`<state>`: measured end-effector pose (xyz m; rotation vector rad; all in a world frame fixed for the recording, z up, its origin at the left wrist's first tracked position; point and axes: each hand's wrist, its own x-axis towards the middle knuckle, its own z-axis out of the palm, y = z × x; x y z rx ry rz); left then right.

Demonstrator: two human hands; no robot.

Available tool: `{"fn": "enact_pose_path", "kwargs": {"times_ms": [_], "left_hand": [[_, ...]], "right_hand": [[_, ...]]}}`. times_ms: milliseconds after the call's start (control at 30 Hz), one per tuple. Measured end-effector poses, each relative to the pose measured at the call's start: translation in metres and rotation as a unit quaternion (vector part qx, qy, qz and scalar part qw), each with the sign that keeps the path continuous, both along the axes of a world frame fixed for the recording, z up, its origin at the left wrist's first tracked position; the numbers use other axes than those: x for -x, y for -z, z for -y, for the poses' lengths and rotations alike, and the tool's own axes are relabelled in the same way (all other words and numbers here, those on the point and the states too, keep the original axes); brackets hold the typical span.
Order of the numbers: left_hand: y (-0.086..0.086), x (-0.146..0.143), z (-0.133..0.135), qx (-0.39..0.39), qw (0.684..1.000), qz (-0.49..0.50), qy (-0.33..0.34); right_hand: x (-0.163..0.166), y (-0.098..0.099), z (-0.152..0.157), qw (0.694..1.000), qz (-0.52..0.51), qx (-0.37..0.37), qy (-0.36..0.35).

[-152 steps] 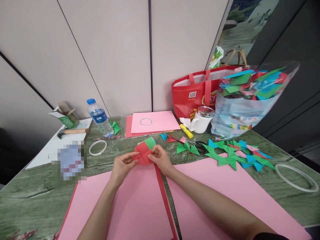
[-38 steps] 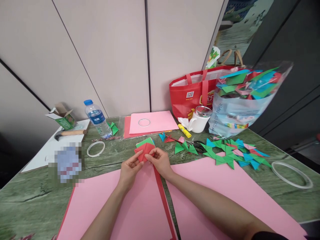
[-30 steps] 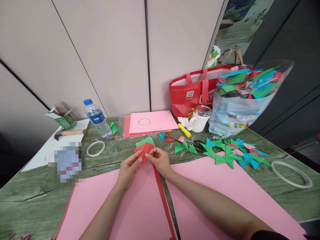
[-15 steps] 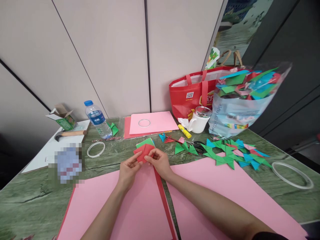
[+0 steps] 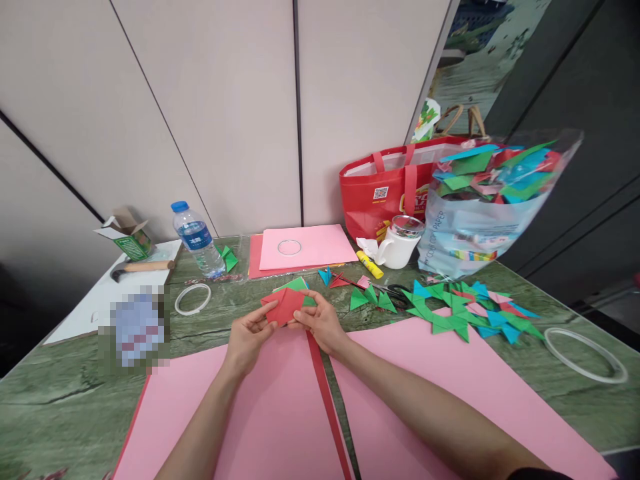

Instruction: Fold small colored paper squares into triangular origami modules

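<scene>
A small folded sheet of red paper (image 5: 284, 307) is held up between both hands, above the far edge of a large pink sheet (image 5: 270, 413). My left hand (image 5: 249, 341) pinches its left side, thumb at the lower edge and fingers along the left. On the paper's right side, my right hand (image 5: 323, 323) grips with thumb in front and fingers behind. Just behind the red paper lie green paper squares (image 5: 298, 283), partly hidden by it and by my right fingers. A second pink sheet (image 5: 425, 373) lies under my right forearm.
Folded paper pieces (image 5: 450, 307), scissors (image 5: 397, 292) and a glue stick (image 5: 370, 264) lie at right, near a white mug (image 5: 400, 247) and a full plastic bag (image 5: 465, 227). A water bottle (image 5: 197, 240), hammer (image 5: 145, 267) and white ring (image 5: 193, 299) are at left.
Both hands have moved slightly apart, the left one leftward. More of the red paper's face now shows between them, and it looks wider and flatter.
</scene>
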<state>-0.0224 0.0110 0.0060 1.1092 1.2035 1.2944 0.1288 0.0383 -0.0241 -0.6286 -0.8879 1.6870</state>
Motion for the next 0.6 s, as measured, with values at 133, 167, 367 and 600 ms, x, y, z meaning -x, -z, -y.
{"fn": "enact_pose_path", "kwargs": {"times_ms": [133, 167, 367, 600], "left_hand": [[-0.013, 0.008, 0.001, 0.040, 0.998, -0.031, 0.047], [-0.016, 0.009, 0.002, 0.051, 0.996, -0.046, 0.058], [-0.019, 0.009, 0.002, 0.033, 0.997, -0.056, 0.026], [-0.009, 0.002, 0.001, -0.016, 1.000, -0.023, -0.002]], "right_hand": [[0.000, -0.004, 0.002, 0.997, 0.053, -0.047, 0.006], [0.000, -0.005, 0.002, 0.995, 0.075, -0.057, 0.029], [-0.001, -0.004, 0.003, 0.973, 0.176, -0.142, 0.052], [-0.001, -0.002, 0.001, 0.945, 0.243, -0.177, 0.132]]}}
